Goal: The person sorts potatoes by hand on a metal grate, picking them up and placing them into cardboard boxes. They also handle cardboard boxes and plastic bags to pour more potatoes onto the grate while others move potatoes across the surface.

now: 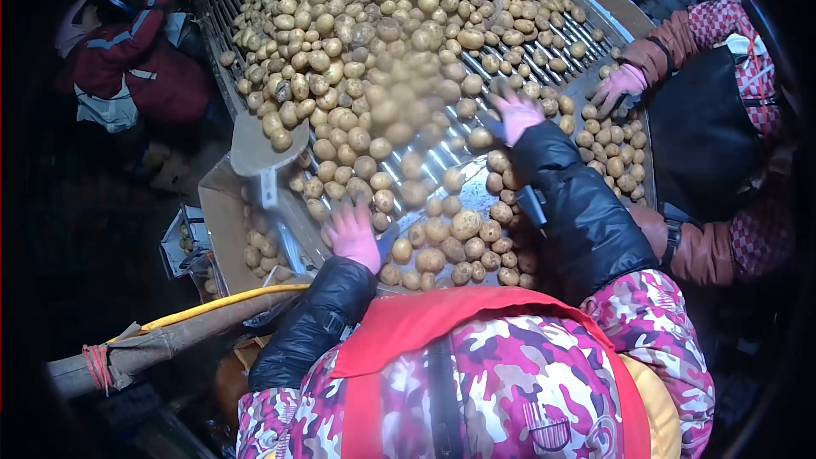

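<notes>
Many potatoes (340, 42) lie heaped on a metal roller table (440, 160). Both of my hands wear pink gloves. At the lower left of the heap, my left hand (354, 234) rests with fingers spread against potatoes. Farther forward and to the right, my right hand (517, 115) reaches over the rollers, its fingers apart beside several potatoes; the fingertips are blurred. A looser group of potatoes (450, 242) lies between my forearms, close to my body.
A metal scoop (268, 149) lies left of the heap, above a cardboard box (223, 204) holding potatoes. At the right a co-worker's gloved hand (622, 85) touches potatoes. Another person (140, 76) is at the upper left. A wrapped pole (170, 344) juts in at lower left.
</notes>
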A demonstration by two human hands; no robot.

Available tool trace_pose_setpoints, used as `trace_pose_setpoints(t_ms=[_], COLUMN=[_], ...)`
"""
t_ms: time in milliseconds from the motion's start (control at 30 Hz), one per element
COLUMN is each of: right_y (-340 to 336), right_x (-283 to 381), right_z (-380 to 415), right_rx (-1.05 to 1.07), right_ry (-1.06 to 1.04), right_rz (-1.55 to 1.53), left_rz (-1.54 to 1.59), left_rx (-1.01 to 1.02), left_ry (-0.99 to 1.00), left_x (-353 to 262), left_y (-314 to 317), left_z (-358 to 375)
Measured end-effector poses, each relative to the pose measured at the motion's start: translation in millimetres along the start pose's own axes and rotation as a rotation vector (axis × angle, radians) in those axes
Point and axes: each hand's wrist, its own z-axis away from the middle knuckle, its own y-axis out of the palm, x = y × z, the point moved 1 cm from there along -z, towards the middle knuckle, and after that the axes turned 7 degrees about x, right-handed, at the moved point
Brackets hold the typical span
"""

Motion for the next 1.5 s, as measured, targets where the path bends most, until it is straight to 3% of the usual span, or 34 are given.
trace_pose_setpoints(t_ms=[67, 133, 267, 300, 400, 500, 533, 600, 700, 800, 833, 867, 933, 1067, 1133, 1267, 1400, 1500], right_y=[3.4, 23.8, 35.6, 23.0, 29.9, 36.9, 38.5, 40.5, 31.1, 30.3, 26.2, 24.2, 17.7, 3.6, 3.1, 6.4, -3.1, -16.0], right_x=[-20.3, -31.6, 6.3, 23.2, 28.1, 22.1, 21.8, 20.7, 20.8, 17.9, 18.0, 15.6, 12.0, 22.2, 34.8, 63.9, 72.5, 59.0], right_z=[24.0, 51.3, 111.2, 125.4, 147.1, 143.4, 140.3, 134.5, 123.6, 121.2, 117.2, 110.0, 90.5, 19.5, -24.3, -66.5, -94.0, -109.6], right_rx=[-0.023, -0.186, -0.083, -0.046, -0.096, -0.116, -0.129, -0.146, -0.116, -0.111, -0.086, -0.089, -0.099, -0.181, -0.101, -0.117, -0.021, 0.081], right_ry=[0.103, 0.072, 0.047, -0.007, -0.147, -0.137, -0.140, -0.139, -0.124, -0.116, -0.125, -0.140, -0.172, -0.095, -0.123, -0.129, -0.151, -0.221], right_rz=[0.149, 0.214, 0.241, 0.214, 0.248, 0.209, 0.207, 0.171, 0.081, 0.084, 0.067, 0.058, 0.043, -0.254, -0.248, 0.035, 0.219, 0.157], left_rz=[0.073, 0.134, 0.202, 0.228, 0.390, 0.174, 0.204, 0.059, -0.070, 0.012, 0.017, -0.013, 0.286, 0.177, 0.160, 0.114, 0.202, 0.302], left_rx=[0.128, 0.259, 0.302, 0.231, 0.039, -0.278, -0.263, -0.219, -0.050, 0.046, -0.035, -0.066, 0.022, 0.011, -0.041, 0.059, -0.009, -0.065], left_ry=[0.040, 0.069, 0.544, 0.713, 0.857, 0.584, 0.387, 0.171, 0.179, 0.295, 0.457, 0.470, 0.490, 0.508, 0.563, 0.310, 0.306, 0.296], left_x=[-14.9, -35.9, -52.7, -70.0, -84.5, -79.7, -70.5, -52.5, -59.5, -85.4, -96.0, -105.7, -115.7, -101.5, -84.1, -45.2, -21.1, -19.0], left_y=[-12.2, -25.9, -13.9, -39.8, -57.9, -84.7, -78.9, -72.7, -73.1, -76.1, -81.3, -73.3, -64.9, -43.4, -43.0, -42.6, -33.9, -39.7], left_z=[-8.8, -16.3, -47.2, -48.3, -85.4, -146.5, -172.5, -216.9, -239.3, -219.1, -200.8, -184.7, -153.2, -114.4, -94.1, -50.7, -30.8, -18.1])
